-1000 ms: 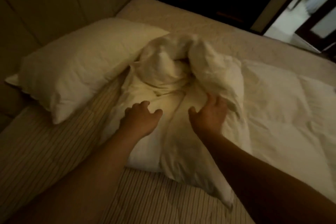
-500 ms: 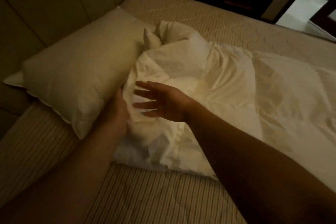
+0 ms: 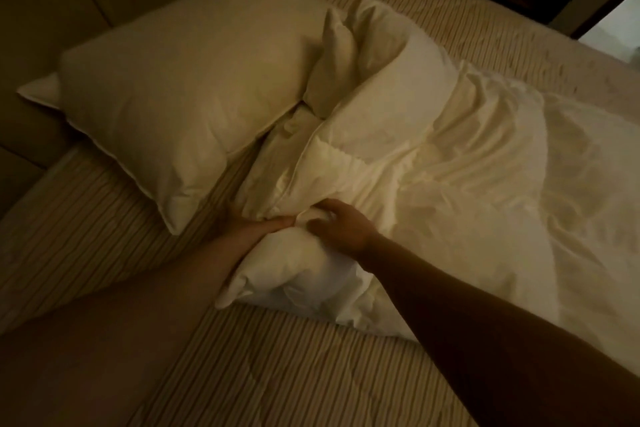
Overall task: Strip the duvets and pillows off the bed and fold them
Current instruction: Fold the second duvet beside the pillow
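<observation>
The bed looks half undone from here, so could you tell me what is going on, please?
A person is stripping the bed. Both hands are bunched into the near edge of the white duvet: the left hand grips a fold from the side, and the right hand curls its fingers over the same gather. The pillow lies untouched beside it on the striped mattress. Nothing is folded yet.

One pillow (image 3: 187,104) at the head-end corner of the mattress (image 3: 311,374). One duvet (image 3: 467,184), bunched, spread toward the far edge. Two hands: left hand (image 3: 256,227), right hand (image 3: 341,225), both at the duvet's near fold.
</observation>
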The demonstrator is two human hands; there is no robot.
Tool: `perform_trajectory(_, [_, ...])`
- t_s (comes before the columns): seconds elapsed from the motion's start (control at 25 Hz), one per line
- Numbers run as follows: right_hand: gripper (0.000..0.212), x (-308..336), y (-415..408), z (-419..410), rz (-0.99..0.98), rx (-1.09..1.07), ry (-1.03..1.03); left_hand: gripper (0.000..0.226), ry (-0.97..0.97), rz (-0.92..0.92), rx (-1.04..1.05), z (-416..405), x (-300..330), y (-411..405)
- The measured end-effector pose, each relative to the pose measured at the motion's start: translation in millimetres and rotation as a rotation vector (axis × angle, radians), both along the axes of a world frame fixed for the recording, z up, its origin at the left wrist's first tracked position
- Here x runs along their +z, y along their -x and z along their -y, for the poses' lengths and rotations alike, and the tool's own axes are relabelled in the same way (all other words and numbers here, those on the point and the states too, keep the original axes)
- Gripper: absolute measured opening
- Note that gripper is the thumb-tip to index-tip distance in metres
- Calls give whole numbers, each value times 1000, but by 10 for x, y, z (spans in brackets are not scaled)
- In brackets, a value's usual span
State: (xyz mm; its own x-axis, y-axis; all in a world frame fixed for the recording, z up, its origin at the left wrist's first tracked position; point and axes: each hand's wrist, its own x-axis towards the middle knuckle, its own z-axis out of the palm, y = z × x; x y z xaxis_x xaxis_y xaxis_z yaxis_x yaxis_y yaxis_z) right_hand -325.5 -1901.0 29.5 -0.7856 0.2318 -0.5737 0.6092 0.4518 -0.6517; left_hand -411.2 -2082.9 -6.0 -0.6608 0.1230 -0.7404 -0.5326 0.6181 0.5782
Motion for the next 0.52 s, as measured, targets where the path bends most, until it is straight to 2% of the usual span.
perform_trajectory(0.08, [58,101,-85,-80,0,-62,-45,127,-92,68,62,-139,-150,-56])
perform_trajectory(0.12, [58,202,-121,-119,-32,-140,-77,110,-173,36,43,-125,-177,-87])
perform_trajectory(0.16, [56,374,-142,-165,-81,-248,-101,81,-85,-132,119,-72,-224,-45])
perform_trajectory(0.2, [54,555,-143,-217,-137,-368,-103,55,52,-142,151,-232,11,-72])
perform_trajectory(0.24, [57,766,-123,-291,-188,-474,-97,45,180,-148,157,-429,234,-157])
perform_trajectory(0.28, [69,1004,-95,-392,-232,-535,-105,46,74,-235,122,-686,439,-247])
perform_trajectory(0.32, [89,1247,-67,-507,-237,-554,-123,46,-79,-283,-76,-947,719,-386])
perform_trajectory(0.36, [112,1479,-45,-640,-206,-518,-149,46,-140,-371,-241,-1147,946,-550])
perform_trajectory(0.44, [148,1803,-124,-834,-62,-405,-244,57,-83,-576,-490,-1621,1286,-1024])
perform_trajectory(0.52, [164,1920,-363,-969,107,-369,-375,60,-143,-555,-612,-1940,1498,-1577])
